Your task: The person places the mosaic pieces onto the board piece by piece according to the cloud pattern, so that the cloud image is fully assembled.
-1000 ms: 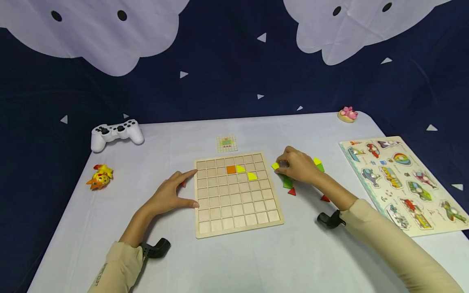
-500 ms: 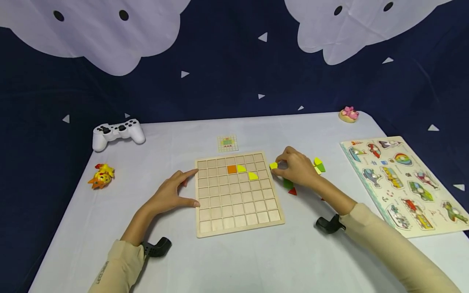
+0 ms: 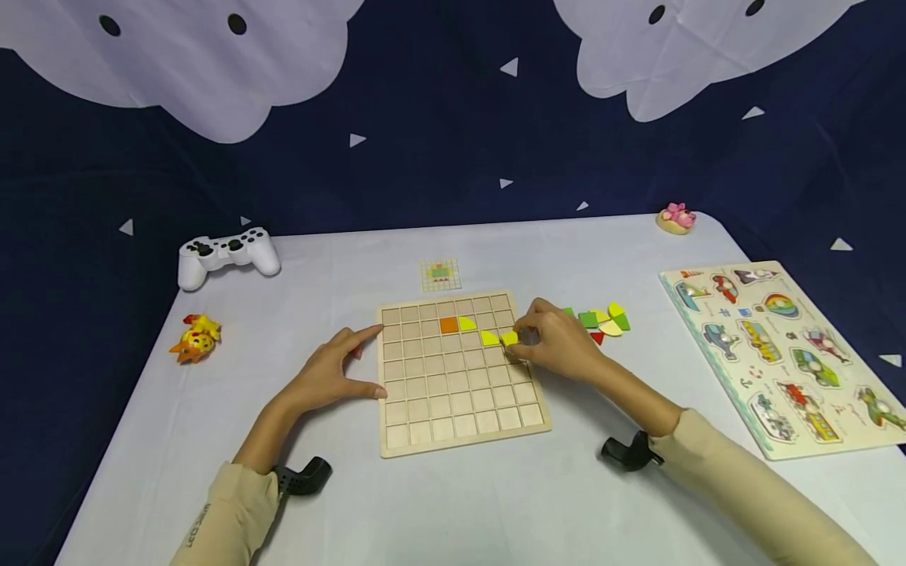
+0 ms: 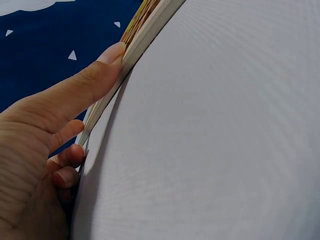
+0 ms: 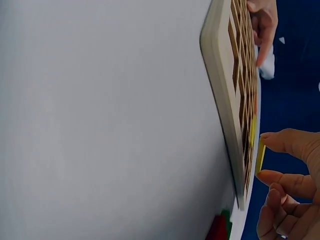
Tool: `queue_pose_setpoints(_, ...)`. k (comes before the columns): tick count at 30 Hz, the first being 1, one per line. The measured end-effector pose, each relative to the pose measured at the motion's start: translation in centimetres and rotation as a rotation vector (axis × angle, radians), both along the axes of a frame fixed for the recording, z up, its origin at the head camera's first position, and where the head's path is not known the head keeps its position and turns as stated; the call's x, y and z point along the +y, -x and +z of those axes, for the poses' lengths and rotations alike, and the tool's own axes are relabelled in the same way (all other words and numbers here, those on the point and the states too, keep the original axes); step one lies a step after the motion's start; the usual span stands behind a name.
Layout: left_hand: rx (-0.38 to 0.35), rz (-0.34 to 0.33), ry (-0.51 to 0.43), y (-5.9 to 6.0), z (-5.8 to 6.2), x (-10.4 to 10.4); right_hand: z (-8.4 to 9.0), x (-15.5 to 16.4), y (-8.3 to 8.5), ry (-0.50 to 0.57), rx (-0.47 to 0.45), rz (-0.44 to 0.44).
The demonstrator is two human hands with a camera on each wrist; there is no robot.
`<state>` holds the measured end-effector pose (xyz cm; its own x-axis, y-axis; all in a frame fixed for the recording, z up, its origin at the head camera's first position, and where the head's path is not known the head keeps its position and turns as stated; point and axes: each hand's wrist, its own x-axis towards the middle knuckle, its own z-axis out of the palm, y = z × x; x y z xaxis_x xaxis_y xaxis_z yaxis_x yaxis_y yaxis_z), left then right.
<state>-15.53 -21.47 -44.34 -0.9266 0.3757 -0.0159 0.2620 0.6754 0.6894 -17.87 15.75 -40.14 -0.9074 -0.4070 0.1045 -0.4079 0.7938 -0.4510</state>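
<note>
A wooden grid board (image 3: 442, 385) lies flat on the white table. In its upper rows sit an orange square tile (image 3: 449, 325) and two yellow quarter-round tiles, one yellow tile (image 3: 467, 323) beside the orange and another yellow tile (image 3: 489, 338) lower right. My right hand (image 3: 555, 338) pinches a yellow tile (image 5: 261, 155) between thumb and index finger, over the board's right part. My left hand (image 3: 325, 369) touches the board's left edge with thumb and index finger spread straight. Partly hidden behind the left hand is a small red piece (image 3: 357, 351).
Several loose green, yellow and red tiles, including a green tile (image 3: 588, 320), lie right of the board. A small pattern card (image 3: 440, 275) lies behind it. Farther out are a white game controller (image 3: 230, 258), a yellow toy figure (image 3: 197, 339), a pink ornament (image 3: 676, 218) and a picture puzzle (image 3: 786, 354).
My right hand has moved left and toward me from the loose tiles, carrying the yellow tile over the board's right part. The left hand stays at the board's edge.
</note>
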Motion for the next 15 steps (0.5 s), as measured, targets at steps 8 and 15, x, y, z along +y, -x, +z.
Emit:
queue_pose_setpoints(8, -0.002, -0.006, -0.001, 0.0, 0.1, 0.0, -0.3, -1.1, -1.1, 0.014, -0.008, 0.009)
queue_pose_setpoints(15, 0.004, -0.003, -0.005, -0.1, 0.1, -0.1, -0.5, -2.0, -1.7, -0.001, 0.004, -0.008)
